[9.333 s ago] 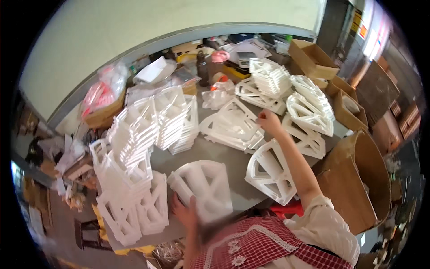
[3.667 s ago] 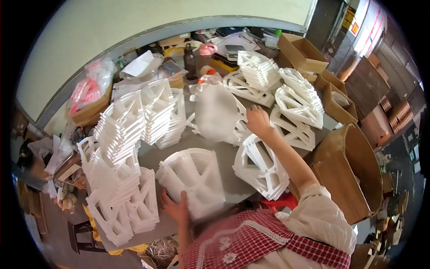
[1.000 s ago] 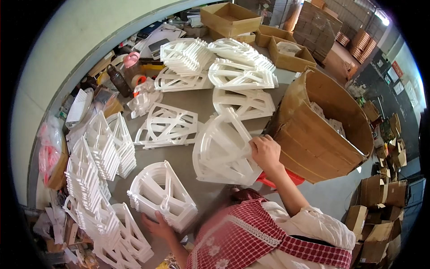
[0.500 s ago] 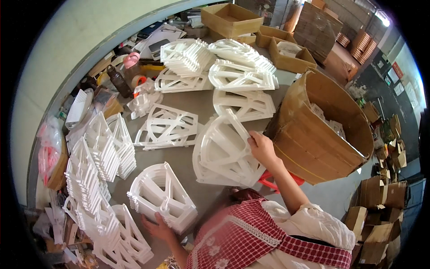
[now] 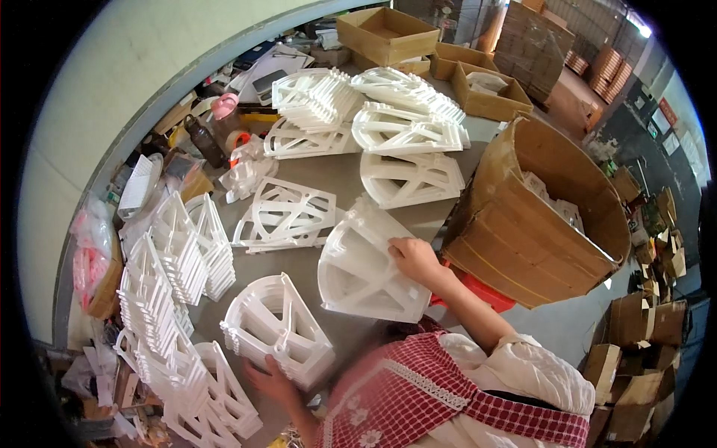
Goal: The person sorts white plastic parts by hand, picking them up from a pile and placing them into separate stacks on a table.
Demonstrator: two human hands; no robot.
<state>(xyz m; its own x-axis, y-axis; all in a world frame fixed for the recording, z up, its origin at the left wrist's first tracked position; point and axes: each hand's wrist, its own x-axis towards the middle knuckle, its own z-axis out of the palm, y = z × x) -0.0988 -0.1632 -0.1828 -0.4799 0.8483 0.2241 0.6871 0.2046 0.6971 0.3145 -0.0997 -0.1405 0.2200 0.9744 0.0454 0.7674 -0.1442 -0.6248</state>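
Dozens of white plastic lattice frames cover the grey surface, sorted into groups that keep like pieces together: fanned upright rows along the left, flat overlapping stacks at the far side, and single frames lying flat in the middle. A large round cardboard drum stands just beside the surface on the right, its mouth tilted toward the person, so pieces inside are within easy reach; a few white parts show in it. Open cardboard boxes sit at the far edge, out of the working area.

Nearer, a stack of solid-backed white frames leans tilted on edge, and the right hand grips its upper rim, fingers curled over, apparently steadying it so it does not topple. Lower left, another bundle of ribbed frames rests on the surface; the left hand presses against its near edge, fingers spread, holding the pieces squared together.
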